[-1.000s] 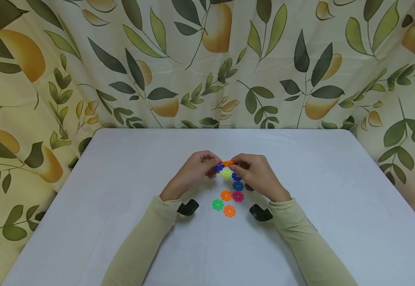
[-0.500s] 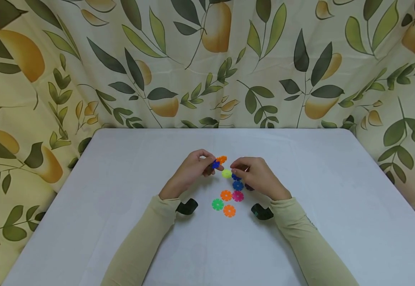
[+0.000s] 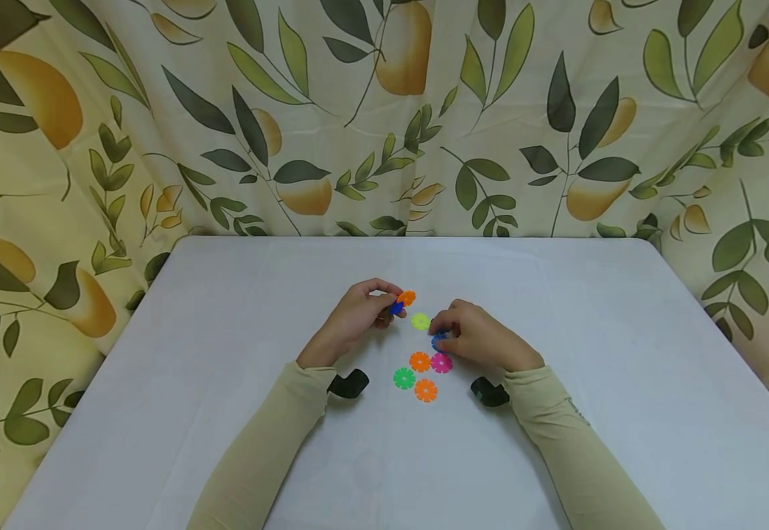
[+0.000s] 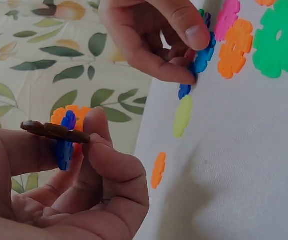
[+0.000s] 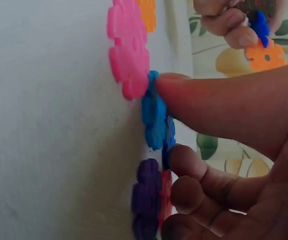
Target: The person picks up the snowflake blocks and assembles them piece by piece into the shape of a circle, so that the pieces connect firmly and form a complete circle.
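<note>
My left hand (image 3: 361, 313) pinches a small cluster of interlocking flower-shaped plastic discs above the table. In the left wrist view a brown disc (image 4: 53, 131) crosses a blue disc (image 4: 63, 152), with an orange disc (image 4: 69, 114) behind. My right hand (image 3: 480, 335) is low over the loose discs, thumb and forefinger apart. In the right wrist view the thumb touches or nearly touches a light blue disc (image 5: 155, 117), and the forefinger lies by a dark blue disc (image 5: 169, 142). A purple disc (image 5: 148, 200) and a red disc (image 5: 165, 195) lie under the other fingertips.
On the white table lie a yellow disc (image 3: 420, 321), a pink disc (image 3: 441, 363), two orange discs (image 3: 420, 361) and a green disc (image 3: 404, 378). Another orange disc (image 4: 158, 170) shows in the left wrist view. A leaf-patterned curtain (image 3: 384, 147) hangs behind.
My right hand has let go of the orange disc, which stays with the cluster in my left hand. The right hand has come down and nearer to the loose blue discs; the left has drawn slightly left.
</note>
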Demonstrator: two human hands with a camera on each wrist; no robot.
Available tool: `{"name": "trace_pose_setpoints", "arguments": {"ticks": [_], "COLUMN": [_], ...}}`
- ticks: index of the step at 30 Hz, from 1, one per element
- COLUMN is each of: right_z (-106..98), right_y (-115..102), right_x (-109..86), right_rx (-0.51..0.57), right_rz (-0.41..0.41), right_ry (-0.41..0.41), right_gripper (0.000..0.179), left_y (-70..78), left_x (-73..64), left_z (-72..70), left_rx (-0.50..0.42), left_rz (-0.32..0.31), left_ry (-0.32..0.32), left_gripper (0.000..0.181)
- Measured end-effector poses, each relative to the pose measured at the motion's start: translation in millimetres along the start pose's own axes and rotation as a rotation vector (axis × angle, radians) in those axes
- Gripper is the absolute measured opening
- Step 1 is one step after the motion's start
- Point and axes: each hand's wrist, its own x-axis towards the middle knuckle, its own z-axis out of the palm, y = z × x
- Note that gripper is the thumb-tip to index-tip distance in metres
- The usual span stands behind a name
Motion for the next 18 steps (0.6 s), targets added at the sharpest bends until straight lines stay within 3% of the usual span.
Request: {"name": "trace_pose_setpoints", "arguments": {"ticks": [6,13,18], "right_z": [-2.8,-6.5,-11.7], "right_y": [-0.1,1.1,3.9], "right_x": [-2.4,-4.0,-7.8], "right_rx": [-0.054,-0.045,-0.028], "right_rz": [0.011,0.105,0.172], "right_ry": [-0.001,-0.004,0.040], "right_gripper": [0.017,0.022,0.019], "left_y": [-1.4,-2.3,-4.4], "left_x": [1.3,2.0,3.7], "left_z": [1.2,-0.1,-1.7], "left_rx": [-0.021,-0.060,-0.062], "left_rz": [-0.029,-0.053,-0.071], "left_ry": [0.022,0.012,0.025], "left_gripper": [0.022,0.025,0.026]}}
